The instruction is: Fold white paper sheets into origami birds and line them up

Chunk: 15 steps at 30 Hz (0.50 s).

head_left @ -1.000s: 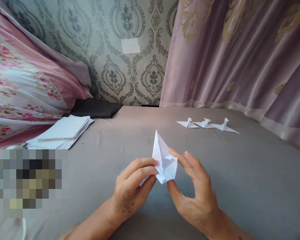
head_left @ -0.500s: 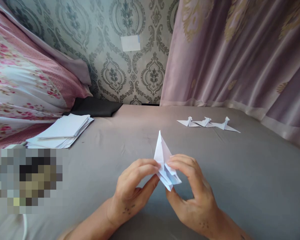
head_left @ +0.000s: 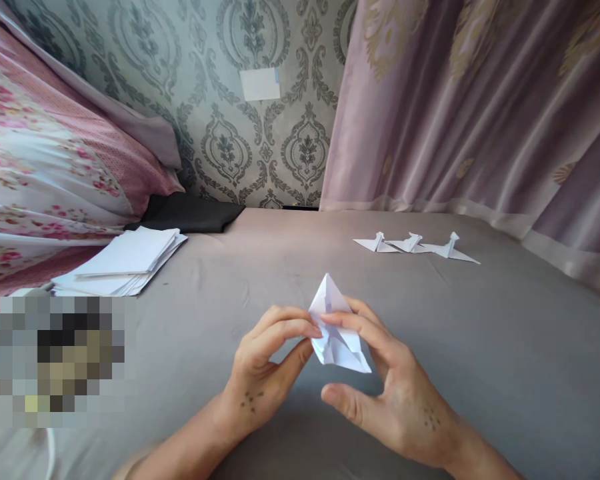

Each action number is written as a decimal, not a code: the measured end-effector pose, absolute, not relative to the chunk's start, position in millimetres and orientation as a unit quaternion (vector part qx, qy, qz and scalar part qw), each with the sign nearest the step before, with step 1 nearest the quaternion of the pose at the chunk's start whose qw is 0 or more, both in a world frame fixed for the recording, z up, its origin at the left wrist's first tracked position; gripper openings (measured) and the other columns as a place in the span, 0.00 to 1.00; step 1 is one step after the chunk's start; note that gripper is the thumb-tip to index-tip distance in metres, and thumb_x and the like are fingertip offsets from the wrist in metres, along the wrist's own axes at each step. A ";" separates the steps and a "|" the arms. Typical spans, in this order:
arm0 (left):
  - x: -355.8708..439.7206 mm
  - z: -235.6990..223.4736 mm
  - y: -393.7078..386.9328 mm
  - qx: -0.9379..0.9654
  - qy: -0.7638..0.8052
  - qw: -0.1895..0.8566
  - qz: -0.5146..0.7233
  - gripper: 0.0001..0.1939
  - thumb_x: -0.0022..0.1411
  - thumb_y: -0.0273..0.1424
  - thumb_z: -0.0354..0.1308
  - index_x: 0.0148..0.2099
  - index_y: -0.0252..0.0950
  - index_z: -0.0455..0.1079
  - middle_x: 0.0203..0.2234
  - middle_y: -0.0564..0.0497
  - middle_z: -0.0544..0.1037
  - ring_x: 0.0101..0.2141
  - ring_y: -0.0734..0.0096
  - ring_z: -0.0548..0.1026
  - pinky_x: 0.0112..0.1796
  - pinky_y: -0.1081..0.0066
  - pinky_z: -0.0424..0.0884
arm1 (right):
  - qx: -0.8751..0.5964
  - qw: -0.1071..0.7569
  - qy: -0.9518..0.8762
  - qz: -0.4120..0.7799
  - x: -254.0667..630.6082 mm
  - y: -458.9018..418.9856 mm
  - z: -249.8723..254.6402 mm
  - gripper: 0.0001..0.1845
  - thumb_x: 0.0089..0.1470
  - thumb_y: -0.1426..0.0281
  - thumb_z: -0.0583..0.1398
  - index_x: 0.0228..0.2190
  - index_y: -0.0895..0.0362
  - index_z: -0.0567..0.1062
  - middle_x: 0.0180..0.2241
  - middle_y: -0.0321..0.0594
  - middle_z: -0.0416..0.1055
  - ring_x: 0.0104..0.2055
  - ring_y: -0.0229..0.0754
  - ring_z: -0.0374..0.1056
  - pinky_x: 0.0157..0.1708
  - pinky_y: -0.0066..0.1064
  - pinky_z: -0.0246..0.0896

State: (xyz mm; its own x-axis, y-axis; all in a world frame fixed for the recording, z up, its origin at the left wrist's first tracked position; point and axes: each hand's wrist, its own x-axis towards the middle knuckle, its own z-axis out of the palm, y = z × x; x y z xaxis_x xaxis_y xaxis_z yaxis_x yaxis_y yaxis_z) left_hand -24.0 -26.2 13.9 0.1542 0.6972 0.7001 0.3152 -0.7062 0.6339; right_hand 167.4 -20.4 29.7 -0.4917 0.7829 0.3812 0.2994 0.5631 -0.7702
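Observation:
A white folded paper [head_left: 347, 358], pointed at the top with loose flaps below, is held up above the grey sheet at the middle. My left hand [head_left: 273, 360] pinches its left edge between thumb and fingers. On the other side, my right hand [head_left: 393, 377] has its index finger across the paper's front and other fingers behind the right edge. The right thumb stands apart, below the paper. Farther off to the right, three small white folded paper birds [head_left: 414, 244] stand in a row.
A stack of white paper sheets [head_left: 125, 257] lies at the left, with a black folded item [head_left: 190, 212] behind it. A blurred-out patch [head_left: 60, 360] covers something at the lower left, near a white cable [head_left: 51, 453]. Curtains [head_left: 455, 120] hang at the right.
The paper has been tilted and its lower flaps have spread rightward. My right thumb has come off its lower edge, while the right index finger has moved onto its front. The left hand keeps its pinch.

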 end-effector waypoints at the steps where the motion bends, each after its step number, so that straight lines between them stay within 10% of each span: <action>1: -24.1 12.9 -25.6 0.730 0.348 0.189 0.558 0.10 0.61 0.19 0.55 0.42 0.37 0.72 0.36 0.48 0.76 0.38 0.71 0.75 0.40 0.72 0.72 | -0.339 0.374 -0.805 0.313 167.5 -20.2 30.2 0.30 0.50 0.68 0.65 0.54 0.49 0.63 0.57 0.44 0.60 0.55 0.44 0.64 0.52 0.36 0.65; 9: -20.6 12.9 -25.3 0.626 0.374 0.382 0.568 0.04 0.59 0.25 0.61 0.37 0.38 0.75 0.45 0.48 0.73 0.46 0.67 0.72 0.48 0.69 0.67 | -0.336 0.372 -0.812 0.299 162.1 -23.1 29.3 0.23 0.52 0.71 0.62 0.50 0.50 0.64 0.49 0.39 0.67 0.51 0.41 0.65 0.52 0.32 0.62; 15: -14.5 15.8 -22.4 0.438 0.396 0.564 0.577 0.02 0.58 0.28 0.64 0.33 0.36 0.76 0.32 0.51 0.79 0.36 0.72 0.75 0.40 0.74 0.69 | -0.354 0.363 -0.767 0.393 167.9 -23.5 33.8 0.20 0.61 0.66 0.52 0.54 0.48 0.63 0.56 0.42 0.59 0.56 0.42 0.60 0.54 0.32 0.60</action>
